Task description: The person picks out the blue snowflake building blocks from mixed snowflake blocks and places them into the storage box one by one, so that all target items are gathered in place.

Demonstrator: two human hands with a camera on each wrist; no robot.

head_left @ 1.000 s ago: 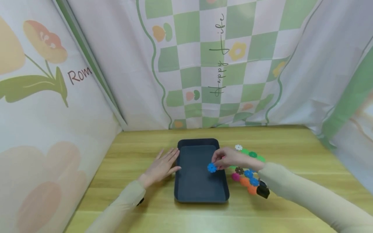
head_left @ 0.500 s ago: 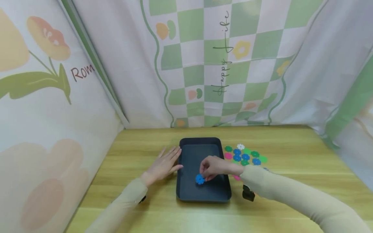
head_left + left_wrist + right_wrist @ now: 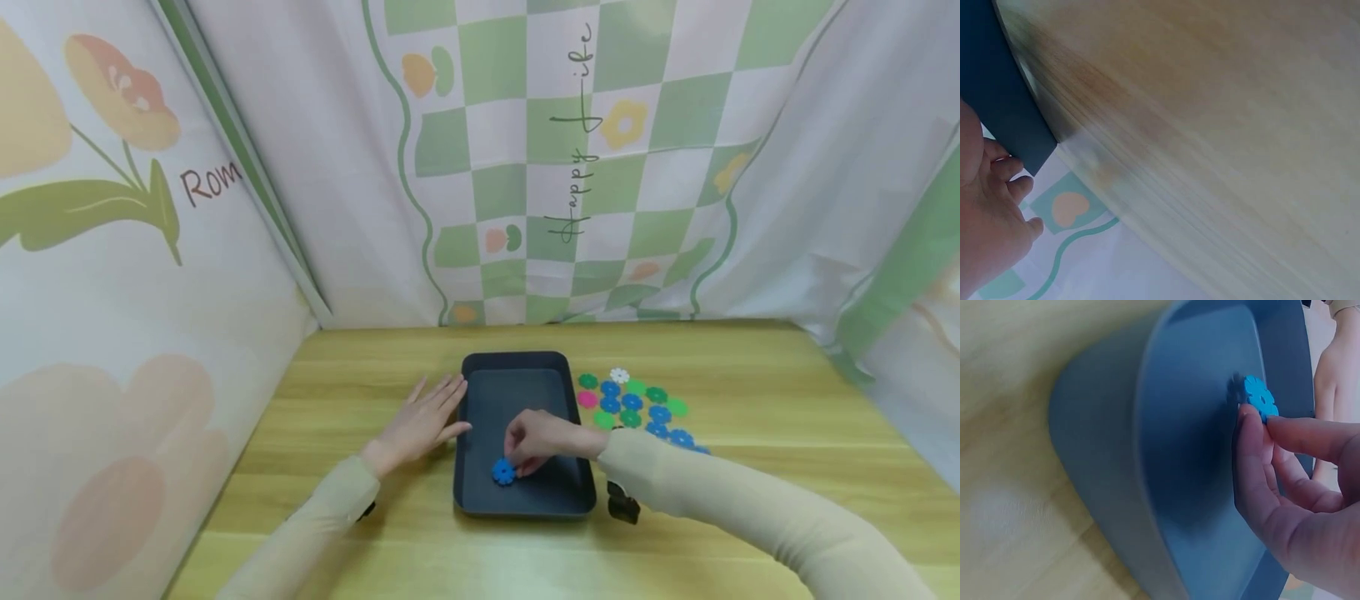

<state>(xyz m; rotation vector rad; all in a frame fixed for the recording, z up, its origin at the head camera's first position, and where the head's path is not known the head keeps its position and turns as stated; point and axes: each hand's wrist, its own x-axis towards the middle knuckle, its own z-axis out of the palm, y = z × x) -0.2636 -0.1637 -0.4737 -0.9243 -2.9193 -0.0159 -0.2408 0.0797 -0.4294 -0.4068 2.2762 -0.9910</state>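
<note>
Between thumb and fingers, my right hand (image 3: pixel 542 440) pinches a blue flower-shaped plastic disc (image 3: pixel 503 472), low inside the dark rectangular tray (image 3: pixel 517 510). The right wrist view shows the same notched disc (image 3: pixel 1260 397) with a small centre hole, close over the tray floor. My left hand (image 3: pixel 422 423) lies with straight fingers at the tray's left side, fingertips right at the rim. In the left wrist view, the left hand (image 3: pixel 994 206) is beside the tray's dark outer wall (image 3: pixel 1007 87).
Right of the tray lie several flower discs, among them a white disc (image 3: pixel 618 376), a pink disc (image 3: pixel 587 400) and a green disc (image 3: pixel 656 395). My right sleeve (image 3: pixel 720 475) covers part of that group. A patterned curtain (image 3: pixel 555 167) hangs behind the wooden table (image 3: pixel 375 358).
My right hand has moved left and toward the near part of the tray, lowering the blue disc to the tray floor. The left hand keeps its place at the rim.
</note>
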